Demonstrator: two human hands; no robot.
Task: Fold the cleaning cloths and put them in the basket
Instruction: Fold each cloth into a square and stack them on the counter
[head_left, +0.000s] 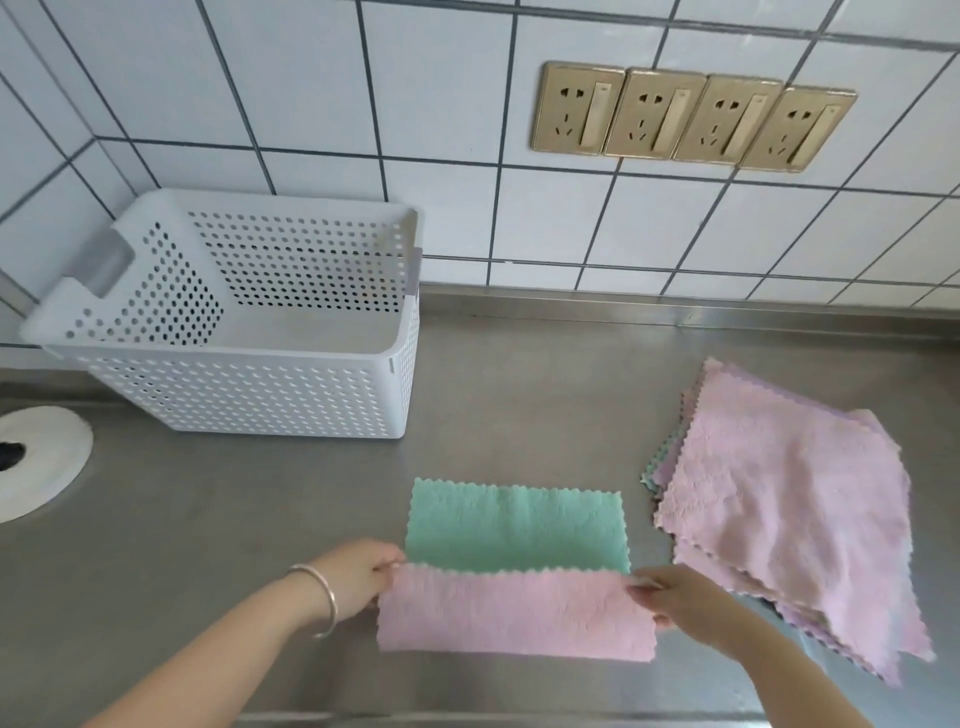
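Observation:
A two-sided cleaning cloth (514, 527) lies on the steel counter, green face up at the back. Its near half is turned over and shows pink (514, 616). My left hand (358, 574) pinches the left corner of the turned-over edge. My right hand (675, 597) pinches the right corner of that edge. A stack of several unfolded pink cloths (789, 514) lies to the right. The white perforated basket (249, 384) stands at the back left with nothing visible inside.
The steel counter (519, 405) meets a white tiled wall with a row of gold sockets (691, 117). A round white fitting (36, 462) sits at the far left edge. The counter's front edge runs along the bottom.

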